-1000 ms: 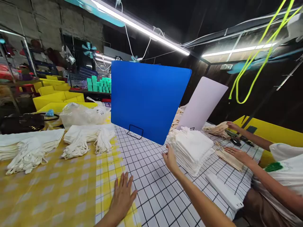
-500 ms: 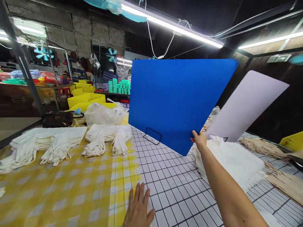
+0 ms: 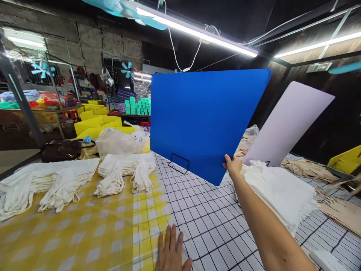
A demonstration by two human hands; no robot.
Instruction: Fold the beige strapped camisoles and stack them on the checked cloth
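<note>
My right hand (image 3: 233,165) grips the lower right edge of a large blue board (image 3: 205,120), which stands upright over the table by a black wire stand (image 3: 179,163). My left hand (image 3: 172,250) lies flat with its fingers spread, near where the yellow checked cloth (image 3: 98,233) meets the white grid-patterned cloth (image 3: 205,222). Just right of my right hand lies a stack of white fabric pieces (image 3: 278,190). Behind that stack leans a pale lilac board (image 3: 290,124).
On the left are two piles of white strapped fabric, one wide (image 3: 56,177) and one smaller (image 3: 128,169). A dark handbag (image 3: 63,150) and clear plastic bags (image 3: 121,141) sit behind them. Beige fabric pieces (image 3: 341,210) lie at the right. A light tube (image 3: 197,32) hangs overhead.
The view has shifted slightly, so most things sit a little further left. My right hand still holds the blue board's edge, and my left hand still rests flat.
</note>
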